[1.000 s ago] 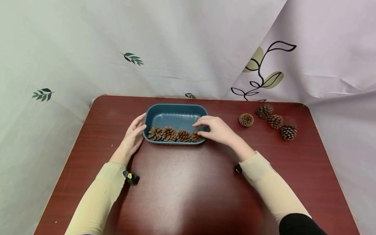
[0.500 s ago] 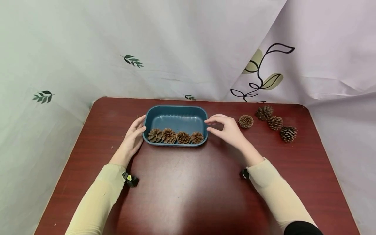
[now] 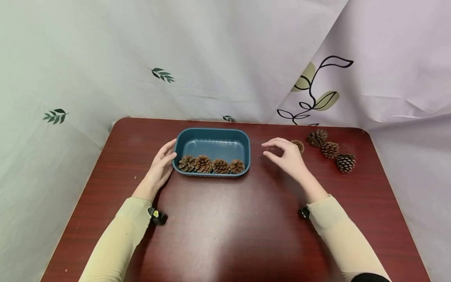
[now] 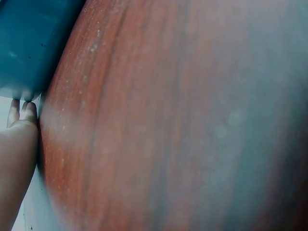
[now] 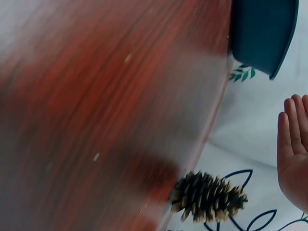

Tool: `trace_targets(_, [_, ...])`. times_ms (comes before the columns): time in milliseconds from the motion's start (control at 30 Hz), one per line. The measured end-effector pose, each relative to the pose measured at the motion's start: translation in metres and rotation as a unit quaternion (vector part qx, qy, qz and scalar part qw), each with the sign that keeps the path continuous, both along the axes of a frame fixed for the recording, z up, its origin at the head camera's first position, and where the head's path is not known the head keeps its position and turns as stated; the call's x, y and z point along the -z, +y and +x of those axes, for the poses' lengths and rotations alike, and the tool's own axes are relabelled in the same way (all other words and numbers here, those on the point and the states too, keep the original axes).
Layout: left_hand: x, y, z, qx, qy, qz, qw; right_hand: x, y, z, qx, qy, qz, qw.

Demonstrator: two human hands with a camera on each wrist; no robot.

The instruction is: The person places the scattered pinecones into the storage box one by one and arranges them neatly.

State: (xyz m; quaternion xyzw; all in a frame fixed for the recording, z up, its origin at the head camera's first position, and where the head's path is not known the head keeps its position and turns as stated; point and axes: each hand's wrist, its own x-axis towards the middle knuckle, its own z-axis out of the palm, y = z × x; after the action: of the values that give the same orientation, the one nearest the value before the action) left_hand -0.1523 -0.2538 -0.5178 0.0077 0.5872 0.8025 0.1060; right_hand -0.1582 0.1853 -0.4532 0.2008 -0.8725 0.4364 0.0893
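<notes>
A dark blue oblong bin [image 3: 213,147] stands toward the back of the table. Several brown pine cones [image 3: 220,166] lie in a row along its near wall. My left hand [image 3: 159,168] rests against the bin's left end, thumb at the rim; in the left wrist view its fingertips touch the bin wall [image 4: 33,53]. To the right of the bin, my right hand [image 3: 289,158] is in the air, thumb and fingers apart with nothing between them. A pine cone [image 3: 299,146] sits just behind that hand, partly hidden by it. The right wrist view shows a pine cone [image 5: 207,197] beyond the tabletop's middle.
Three more pine cones lie in a slanting line at the back right, the nearest [image 3: 345,163] closest to the table's right edge. A white curtain [image 3: 211,58] with leaf prints hangs behind the dark red table [image 3: 211,227].
My right hand has moved out of the bin to the right, leaving a pine cone at the row's right end. The left hand has stayed at the bin's left end.
</notes>
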Motion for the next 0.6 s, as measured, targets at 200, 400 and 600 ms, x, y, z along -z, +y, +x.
trace_targets(200, [0.000, -0.001, 0.000, -0.002, -0.002, -0.002, 1.0000, 0.002, 0.011, -0.001, 0.021, 0.021, 0.017, 0.9994])
trace_targets(400, [-0.001, -0.001, 0.000, -0.006, -0.003, -0.001, 1.0000, 0.006, 0.020, 0.000, 0.038, 0.044, 0.036, 0.9977])
trace_targets(600, [-0.001, 0.000, 0.001, -0.002, 0.000, -0.002, 1.0000, 0.011, 0.028, 0.004, 0.053, 0.047, 0.022, 0.9972])
